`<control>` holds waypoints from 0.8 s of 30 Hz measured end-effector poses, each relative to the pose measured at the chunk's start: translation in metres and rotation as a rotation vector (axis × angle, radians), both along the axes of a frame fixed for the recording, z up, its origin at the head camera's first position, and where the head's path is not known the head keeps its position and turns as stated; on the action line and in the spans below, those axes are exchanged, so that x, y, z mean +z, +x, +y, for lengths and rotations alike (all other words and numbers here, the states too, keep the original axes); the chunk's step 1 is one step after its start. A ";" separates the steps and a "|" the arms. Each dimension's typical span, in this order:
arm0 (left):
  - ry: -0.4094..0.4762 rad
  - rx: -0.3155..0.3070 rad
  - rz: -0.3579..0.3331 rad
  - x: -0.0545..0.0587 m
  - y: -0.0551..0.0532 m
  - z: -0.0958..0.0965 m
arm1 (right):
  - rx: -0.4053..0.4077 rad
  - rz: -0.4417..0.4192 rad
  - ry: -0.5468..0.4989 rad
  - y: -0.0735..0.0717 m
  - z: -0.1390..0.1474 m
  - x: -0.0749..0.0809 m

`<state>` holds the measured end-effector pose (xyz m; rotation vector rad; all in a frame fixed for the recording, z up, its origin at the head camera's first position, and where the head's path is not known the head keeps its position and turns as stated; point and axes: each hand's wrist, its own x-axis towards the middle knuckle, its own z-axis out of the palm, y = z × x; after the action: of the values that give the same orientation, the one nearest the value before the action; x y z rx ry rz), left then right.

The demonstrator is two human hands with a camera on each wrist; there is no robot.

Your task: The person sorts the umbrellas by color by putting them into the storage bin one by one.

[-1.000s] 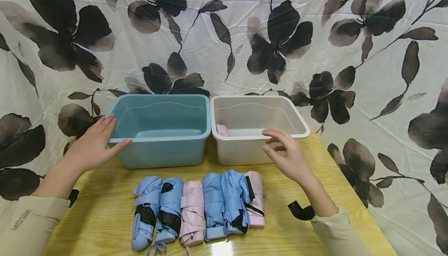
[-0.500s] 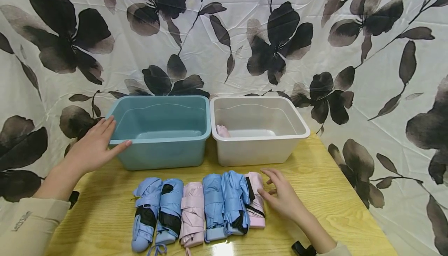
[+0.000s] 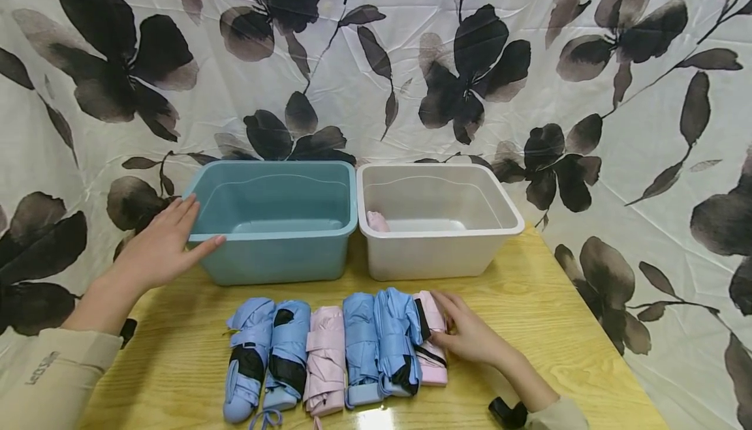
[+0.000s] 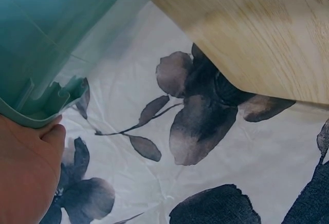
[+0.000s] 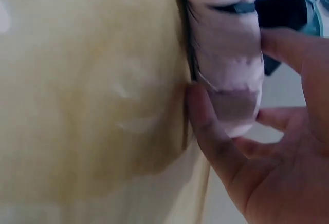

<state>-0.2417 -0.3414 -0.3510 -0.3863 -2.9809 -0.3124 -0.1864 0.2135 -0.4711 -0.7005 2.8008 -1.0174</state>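
Note:
In the head view, several folded umbrellas lie side by side on the table, blue and pink. My right hand (image 3: 470, 332) is at the pink umbrella (image 3: 433, 368) on the row's right end. In the right wrist view, the fingers and thumb of that hand (image 5: 288, 152) close on both sides of this umbrella (image 5: 229, 70), which still lies on the tabletop. My left hand (image 3: 158, 244) rests with straight fingers against the left rim of the teal bin (image 3: 273, 237). The left wrist view shows the hand (image 4: 25, 167) under the bin's rim (image 4: 31, 120).
Right of the teal bin stands a white bin (image 3: 440, 233), with a small pink item (image 3: 377, 222) inside at its left. Blue umbrellas (image 3: 399, 338) lie beside the gripped one, and a pink umbrella (image 3: 325, 358) lies mid-row. A floral cloth (image 3: 376, 58) hangs behind the wooden table (image 3: 529, 312).
My right hand has come down from in front of the white bin to the rightmost pink umbrella and taken hold of it. The left hand has stayed on the teal bin.

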 end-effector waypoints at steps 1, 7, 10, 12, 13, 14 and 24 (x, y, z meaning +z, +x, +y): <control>-0.001 0.000 0.003 0.000 0.000 0.000 | 0.017 -0.009 -0.006 -0.003 0.001 -0.001; -0.001 0.000 0.014 -0.001 0.000 0.000 | 0.053 -0.060 -0.046 -0.014 0.003 -0.005; 0.004 0.002 0.013 -0.001 0.001 0.000 | 0.033 -0.045 -0.058 -0.015 0.003 -0.008; 0.008 0.004 0.011 -0.001 0.003 0.001 | 0.016 -0.040 -0.075 -0.014 0.002 -0.010; 0.008 0.004 0.013 -0.002 0.003 0.001 | 0.010 -0.035 -0.084 -0.013 0.002 -0.011; 0.008 0.004 0.012 -0.001 0.004 0.001 | 0.004 -0.036 -0.100 -0.012 0.002 -0.011; -0.008 0.005 0.018 -0.001 0.002 0.000 | -0.091 -0.116 -0.350 0.000 0.001 -0.007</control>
<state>-0.2399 -0.3411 -0.3517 -0.3806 -2.9664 -0.2954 -0.1861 0.2150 -0.4777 -0.5251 2.6032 -1.5343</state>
